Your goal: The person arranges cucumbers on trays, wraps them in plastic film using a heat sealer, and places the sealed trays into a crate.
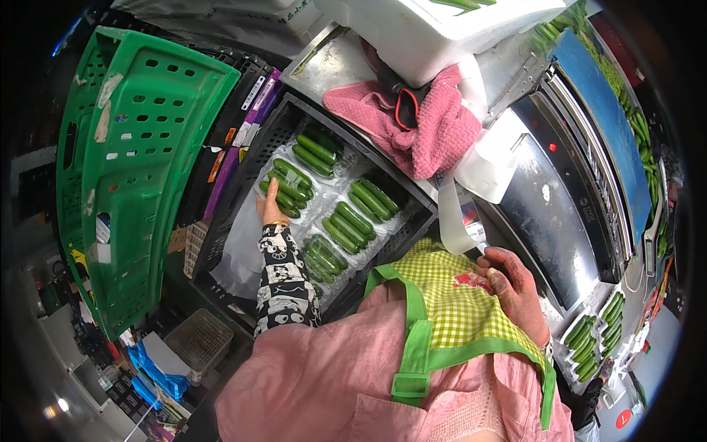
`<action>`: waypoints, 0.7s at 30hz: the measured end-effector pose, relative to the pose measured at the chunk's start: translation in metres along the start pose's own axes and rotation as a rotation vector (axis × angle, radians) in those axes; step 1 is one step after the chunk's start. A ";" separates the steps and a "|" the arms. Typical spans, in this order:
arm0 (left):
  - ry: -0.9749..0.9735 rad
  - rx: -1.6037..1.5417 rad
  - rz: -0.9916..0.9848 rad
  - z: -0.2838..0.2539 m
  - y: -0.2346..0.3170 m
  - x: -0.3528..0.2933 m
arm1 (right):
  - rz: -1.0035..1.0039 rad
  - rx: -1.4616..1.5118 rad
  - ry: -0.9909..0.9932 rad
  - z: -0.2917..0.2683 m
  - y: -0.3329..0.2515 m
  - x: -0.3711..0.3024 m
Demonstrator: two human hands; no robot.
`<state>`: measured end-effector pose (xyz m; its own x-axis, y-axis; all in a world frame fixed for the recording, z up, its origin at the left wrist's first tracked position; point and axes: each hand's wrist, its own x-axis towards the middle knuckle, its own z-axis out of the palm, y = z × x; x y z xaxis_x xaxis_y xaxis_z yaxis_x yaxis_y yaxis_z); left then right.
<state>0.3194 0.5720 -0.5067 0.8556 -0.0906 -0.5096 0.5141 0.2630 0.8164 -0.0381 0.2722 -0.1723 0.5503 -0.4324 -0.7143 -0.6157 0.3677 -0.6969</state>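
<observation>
My left hand [271, 205] reaches into a black crate [398, 188] and grips the left edge of a film-wrapped pack of small cucumbers [293, 180]. Its thumb lies on top, while the other fingers are mostly hidden along the pack's side. Several similar packs of cucumbers [346, 227] lie beside it in the crate, over clear plastic sheeting [247, 247]. Near the front of my yellow-green checked apron [449, 298], my right hand [517, 291] has loosely bent fingers with some space between them. I see nothing held in it.
Left of the black crate stands a tall green perforated crate [151, 136]. Behind are a pink towel [434, 121] and a white foam box [427, 37]. A metal wrapping machine [545, 199] is at right, with more cucumber packs [582, 346] beyond its near end.
</observation>
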 end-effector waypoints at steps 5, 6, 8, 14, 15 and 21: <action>-0.041 0.111 0.112 -0.002 -0.005 0.000 | -0.002 -0.037 -0.003 -0.001 -0.001 0.001; -0.018 0.073 0.112 0.000 -0.009 0.000 | 0.001 -0.039 0.005 -0.001 -0.002 0.000; 0.002 0.079 0.112 0.003 -0.009 0.000 | 0.001 -0.038 0.016 0.000 -0.001 0.002; 0.055 0.049 0.021 0.006 -0.009 -0.011 | -0.005 -0.075 0.000 0.005 -0.004 0.004; 0.060 0.030 -0.036 0.004 -0.005 -0.012 | 0.002 -0.078 -0.007 0.006 -0.005 0.005; 0.311 1.092 0.048 -0.001 -0.008 0.010 | -0.081 -0.173 -0.027 0.014 -0.002 0.008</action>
<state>0.3233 0.5704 -0.5186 0.9021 0.1791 -0.3926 0.3887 -0.7322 0.5593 -0.0247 0.2792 -0.1777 0.6154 -0.4321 -0.6592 -0.6553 0.1843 -0.7326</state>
